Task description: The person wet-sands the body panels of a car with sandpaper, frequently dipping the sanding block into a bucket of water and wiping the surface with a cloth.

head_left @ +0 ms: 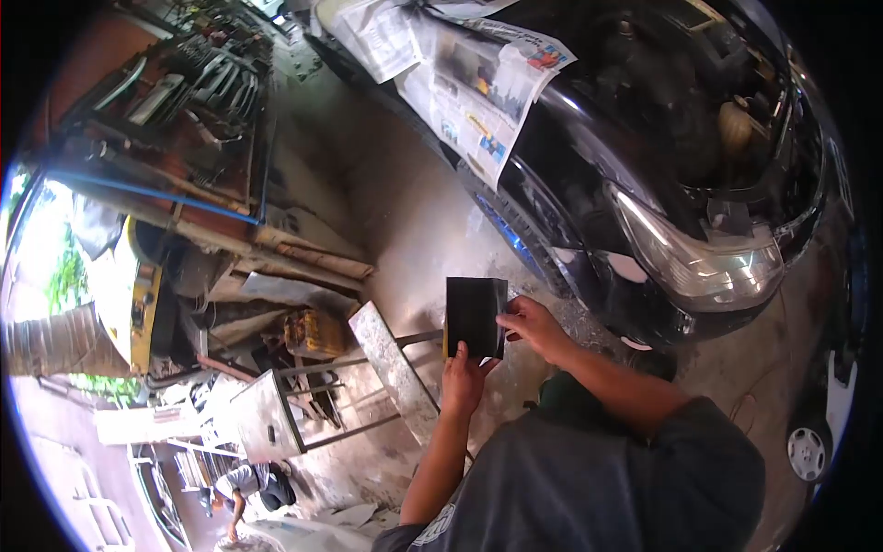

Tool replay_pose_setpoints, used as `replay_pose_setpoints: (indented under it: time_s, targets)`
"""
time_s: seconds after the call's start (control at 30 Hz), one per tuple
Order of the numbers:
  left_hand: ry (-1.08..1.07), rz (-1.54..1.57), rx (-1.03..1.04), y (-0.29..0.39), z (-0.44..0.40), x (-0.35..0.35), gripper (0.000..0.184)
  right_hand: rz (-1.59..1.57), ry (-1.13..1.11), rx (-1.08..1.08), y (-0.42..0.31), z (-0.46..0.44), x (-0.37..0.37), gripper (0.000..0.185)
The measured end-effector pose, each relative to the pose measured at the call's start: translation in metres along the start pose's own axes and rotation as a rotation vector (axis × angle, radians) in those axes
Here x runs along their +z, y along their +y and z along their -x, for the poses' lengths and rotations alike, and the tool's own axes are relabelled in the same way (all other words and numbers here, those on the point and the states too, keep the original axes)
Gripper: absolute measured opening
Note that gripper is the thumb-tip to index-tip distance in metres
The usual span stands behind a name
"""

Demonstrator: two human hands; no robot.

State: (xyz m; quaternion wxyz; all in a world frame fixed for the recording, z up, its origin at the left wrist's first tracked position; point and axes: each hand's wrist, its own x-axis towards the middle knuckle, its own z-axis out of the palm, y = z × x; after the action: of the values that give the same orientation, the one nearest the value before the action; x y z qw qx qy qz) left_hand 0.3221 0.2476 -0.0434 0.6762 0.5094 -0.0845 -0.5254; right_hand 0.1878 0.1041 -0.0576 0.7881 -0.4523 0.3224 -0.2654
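A flat black rectangular sheet [475, 317] is held up in front of my body, above the floor. My left hand [464, 378] grips its lower edge, with the thumb on the near face. At the right edge, my right hand [533, 329] pinches the sheet between thumb and fingers. Its right side shows a glossy narrow strip, and a thin yellowish line runs along the lower left edge. The fingers behind the sheet are hidden.
A black car [589, 138] with an open engine bay and newspaper [487, 83] on its fender stands at the upper right. A metal frame [395, 368] is left of my hands. Tools lie on a bench [212, 166]. Another person [241, 483] bends down at lower left.
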Motion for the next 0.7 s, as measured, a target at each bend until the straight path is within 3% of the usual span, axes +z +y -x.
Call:
replay_pose_setpoints:
  time_s: [0.07,0.13,0.17,0.23,0.3,0.4,0.43,0.47,0.53,0.6,0.63,0.7]
  targets:
    - [-0.031,-0.103,-0.033,-0.01,-0.032,-0.009,0.055,0.206,-0.009,-0.008,0.004,-0.024,-0.022,0.022]
    - [-0.011,-0.23,0.021,-0.012,-0.054,0.003,0.06,0.495,0.089,-0.153,-0.018,-0.033,-0.033,0.019]
    - [0.09,-0.329,0.027,-0.009,-0.062,0.013,0.074,0.648,0.12,-0.194,-0.021,-0.041,-0.044,0.017]
    - [0.048,-0.765,0.246,-0.012,-0.094,0.015,0.083,0.949,0.205,-0.24,-0.025,-0.046,-0.065,0.016]
    - [-0.092,-1.115,0.462,-0.01,-0.126,0.017,0.094,1.013,0.265,-0.24,-0.022,-0.042,-0.077,0.017]
    - [-0.485,-1.481,0.837,0.02,-0.158,0.08,0.088,1.188,0.272,-0.168,-0.031,-0.038,-0.091,0.019]
    - [-0.646,-1.61,0.82,0.027,-0.168,0.101,0.078,1.235,0.294,-0.195,-0.032,-0.036,-0.093,0.019]
    - [-0.755,-1.58,0.96,0.03,-0.172,0.123,0.055,1.282,0.315,-0.214,-0.033,-0.032,-0.095,0.019]
    - [-0.912,-1.493,0.667,0.016,-0.214,0.129,0.029,1.211,0.495,-0.255,-0.035,-0.023,-0.098,0.019]
    - [-0.96,-1.338,0.614,0.011,-0.23,0.145,0.013,1.069,0.693,-0.261,-0.04,-0.014,-0.105,0.021]
    - [-1.023,-1.207,0.369,0.007,-0.244,0.146,0.014,0.975,0.842,-0.286,-0.029,-0.01,-0.109,0.033]
    - [-1.063,-1.162,0.23,0.007,-0.262,0.151,0.013,0.644,1.154,-0.274,-0.014,-0.007,-0.101,0.043]
